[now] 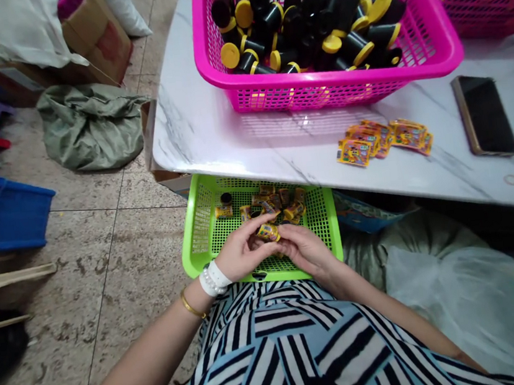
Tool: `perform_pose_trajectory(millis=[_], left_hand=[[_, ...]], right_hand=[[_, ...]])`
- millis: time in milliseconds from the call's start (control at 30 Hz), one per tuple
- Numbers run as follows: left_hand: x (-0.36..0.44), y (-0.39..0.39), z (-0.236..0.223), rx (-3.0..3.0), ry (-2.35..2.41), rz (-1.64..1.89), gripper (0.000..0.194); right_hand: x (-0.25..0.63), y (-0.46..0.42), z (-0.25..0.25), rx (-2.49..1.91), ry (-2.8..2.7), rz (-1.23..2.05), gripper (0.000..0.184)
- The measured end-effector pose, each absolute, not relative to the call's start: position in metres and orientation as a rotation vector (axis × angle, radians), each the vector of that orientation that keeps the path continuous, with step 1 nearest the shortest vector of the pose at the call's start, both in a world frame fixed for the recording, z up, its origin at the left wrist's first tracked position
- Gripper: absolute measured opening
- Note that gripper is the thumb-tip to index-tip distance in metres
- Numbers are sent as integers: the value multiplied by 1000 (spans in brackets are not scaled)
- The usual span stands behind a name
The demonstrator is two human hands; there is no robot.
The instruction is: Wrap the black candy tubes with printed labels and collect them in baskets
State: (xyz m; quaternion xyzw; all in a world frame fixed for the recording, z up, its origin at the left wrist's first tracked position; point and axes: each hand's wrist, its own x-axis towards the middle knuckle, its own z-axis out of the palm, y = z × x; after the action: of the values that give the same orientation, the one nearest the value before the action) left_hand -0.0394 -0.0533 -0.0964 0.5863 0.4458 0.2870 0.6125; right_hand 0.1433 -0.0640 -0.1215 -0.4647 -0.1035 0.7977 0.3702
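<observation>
Between my two hands is a small canister (269, 233) wrapped in a yellow printed label, held above a green basket (190, 241) on my lap. My left hand (244, 248) curls round it from the left, thumb below and fingers above. From the right, the fingertips of my right hand (304, 247) pinch its end. More labelled canisters (294, 208) lie in the basket, and a dark one (226, 199) stands near its far left corner. Orange-yellow printed labels (355, 150) are spread on the marble-patterned table (299, 153) ahead.
On the table, a pink basket (328, 87) holds many black canisters with yellow lids (356, 48); a second pink basket (482, 8) stands behind it to the right. A phone (485, 115) lies at right. Left on the floor are a green sack (89, 125) and a blue crate (3, 208).
</observation>
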Motion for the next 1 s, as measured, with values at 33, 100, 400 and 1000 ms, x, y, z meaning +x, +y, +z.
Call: perform_pose_trajectory(millis=[33,100,400,1000], left_hand=[[-38,-54,-96,1284,1067,665,58],[-35,-56,-94,1155,1114,689,57],[-32,-53,-92,764,1077,634,37],[-29,-53,-87,703,1140,680,37]], right_hand=[[142,-63,-121,-1202,-280,2007,26],[141,-62,-120,-1227,-351,1959,27],[148,-75,-115,-1288,-1134,1432,29],[158,-76,-100,-1300,-1303,1264,26]])
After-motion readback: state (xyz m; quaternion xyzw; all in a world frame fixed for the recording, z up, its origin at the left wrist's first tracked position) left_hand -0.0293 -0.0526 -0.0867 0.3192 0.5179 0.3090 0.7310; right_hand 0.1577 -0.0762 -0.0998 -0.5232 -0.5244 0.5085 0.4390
